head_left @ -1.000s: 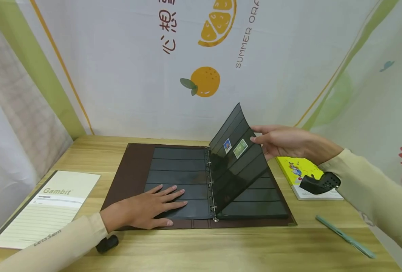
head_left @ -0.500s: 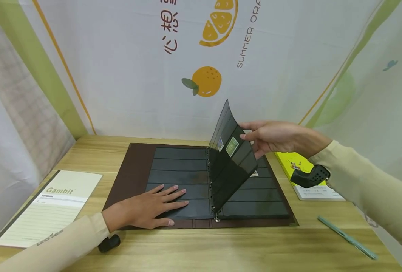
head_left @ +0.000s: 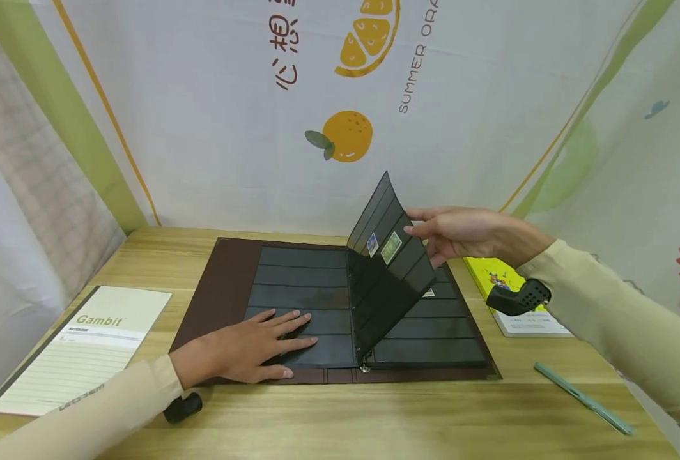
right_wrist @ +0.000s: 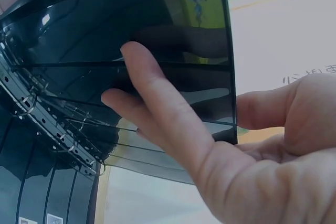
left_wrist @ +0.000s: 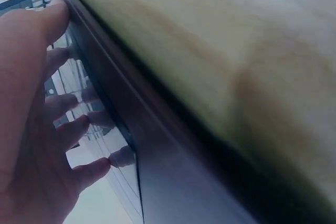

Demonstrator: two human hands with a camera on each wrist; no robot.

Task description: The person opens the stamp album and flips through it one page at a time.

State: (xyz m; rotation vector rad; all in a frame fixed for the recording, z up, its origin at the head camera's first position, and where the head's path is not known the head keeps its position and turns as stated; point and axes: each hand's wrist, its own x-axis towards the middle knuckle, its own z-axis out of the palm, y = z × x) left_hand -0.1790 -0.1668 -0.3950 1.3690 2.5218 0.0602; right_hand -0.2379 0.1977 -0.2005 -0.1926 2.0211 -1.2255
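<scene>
A stamp album (head_left: 216, 281) with a dark brown cover lies open on the wooden table, its black strip pages bound by metal rings (right_wrist: 52, 124). My right hand (head_left: 469, 235) pinches the outer edge of one raised page (head_left: 383, 281), thumb on one face and fingers behind it. That page stands steeply tilted over the right half. On it sit a green stamp (head_left: 391, 248) and a smaller blue stamp (head_left: 372, 245). Partly behind it, a pale stamp (head_left: 429, 293) shows on the page below. My left hand (head_left: 250, 350) rests with spread fingers on the left page (head_left: 302, 275).
A lined Gambit notebook (head_left: 87, 351) lies left of the album. Right of it is a yellow and white booklet (head_left: 501, 278), partly under my right forearm. Green tweezers (head_left: 584, 397) lie at the front right. A white printed curtain (head_left: 231, 160) hangs behind the table.
My right hand has moved left with the page, which now stands steeper and uncovers more of the page below. Most of this came in the first half second. My left hand has stayed in place.
</scene>
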